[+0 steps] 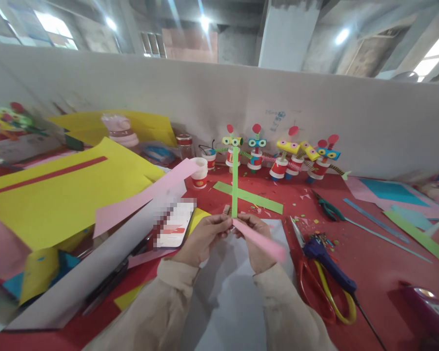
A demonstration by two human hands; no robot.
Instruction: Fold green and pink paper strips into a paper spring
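Seemingly folding, pinching green strip and pink strip together between left fingers and right fingers; next needing neat creasing.

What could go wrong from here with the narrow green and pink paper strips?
The narrow green paper strip and narrow pink paper strip meet between the left hand and right hand; they might slip out of line there.
To the right of that hand lie pointed metal-bladed scissors with a red handle; a sideways reach might catch them.
The flat phone with a lit screen lies close to the left hand and might get nudged.
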